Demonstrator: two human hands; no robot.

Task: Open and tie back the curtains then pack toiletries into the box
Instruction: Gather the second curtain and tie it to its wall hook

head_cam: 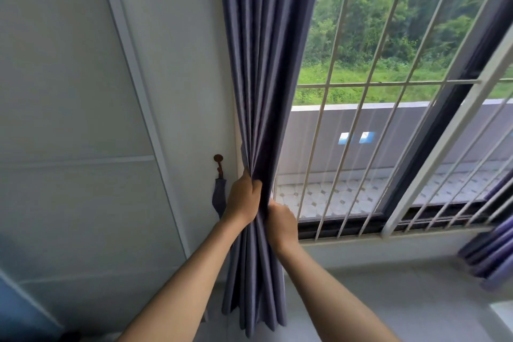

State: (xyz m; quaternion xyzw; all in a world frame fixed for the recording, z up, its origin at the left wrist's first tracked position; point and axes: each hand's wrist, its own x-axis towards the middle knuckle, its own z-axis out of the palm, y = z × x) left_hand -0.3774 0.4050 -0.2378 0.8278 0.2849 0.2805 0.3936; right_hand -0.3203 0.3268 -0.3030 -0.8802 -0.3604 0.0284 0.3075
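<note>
Beside the window's left edge, the pleated grey-blue fabric curtain (pixel 263 91) is gathered and gripped by left hand (pixel 244 197) and right hand (pixel 281 221), ready for the hanging tieback strap (pixel 219 197) on the brown wall hook (pixel 218 159).

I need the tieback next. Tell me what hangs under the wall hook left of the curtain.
A grey-blue fabric strip hangs from the hook. The left hand covers its lower right edge.
</note>
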